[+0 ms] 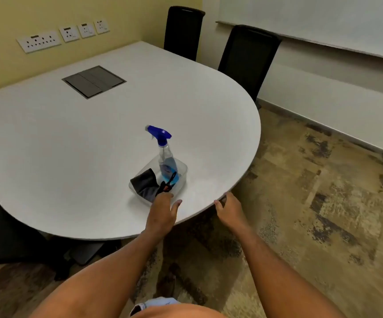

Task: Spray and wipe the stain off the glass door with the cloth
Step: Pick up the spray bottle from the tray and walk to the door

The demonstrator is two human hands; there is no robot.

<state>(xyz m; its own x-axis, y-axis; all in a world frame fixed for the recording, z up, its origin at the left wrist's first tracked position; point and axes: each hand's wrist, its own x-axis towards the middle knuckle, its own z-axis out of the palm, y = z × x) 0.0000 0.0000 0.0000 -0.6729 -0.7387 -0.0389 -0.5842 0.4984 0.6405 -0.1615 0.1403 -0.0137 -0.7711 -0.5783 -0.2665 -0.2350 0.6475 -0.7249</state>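
stage: pickup not begun; nothing lifted, the glass door is not in view.
left hand (pixel 163 208): over the table (pixel 71 138), reaching at the near wall of the clear tub (pixel 182 173). Fingers spread and loosely curled, holding nothing; fingertips (pixel 178 202) at or just short of the tub rim, contact cannot be told.
right hand (pixel 228 208): at the table's rounded edge, fingers curled over the rim, seemingly bracing. Grips no task item.
spray bottle (pixel 166 157): stands upright in the tub, just beyond the left fingertips and a bit to their right. Long axis vertical, blue trigger head on top, nozzle pointing left. Blue liquid low in the body.
cloth (pixel 145 182): dark grey, folded, slumped in the tub's left half, straight ahead of the left fingertips and slightly left; nearest item to them.
black clip thing (pixel 166 184): small black and red object between cloth and bottle base, right in front of the fingers; identity unclear.
nearer hand: left is clearly closer to both cloth and bottle; right is off to the side, near but outside the tub.
key relation: both items lie forward of the left fingers, cloth lower and left, bottle taller and right.
judgement: left likely takes the cloth first, or the tub whole; bottle neck suits the right hand coming across.
risk: tall bottle could tip if the tub is dragged.
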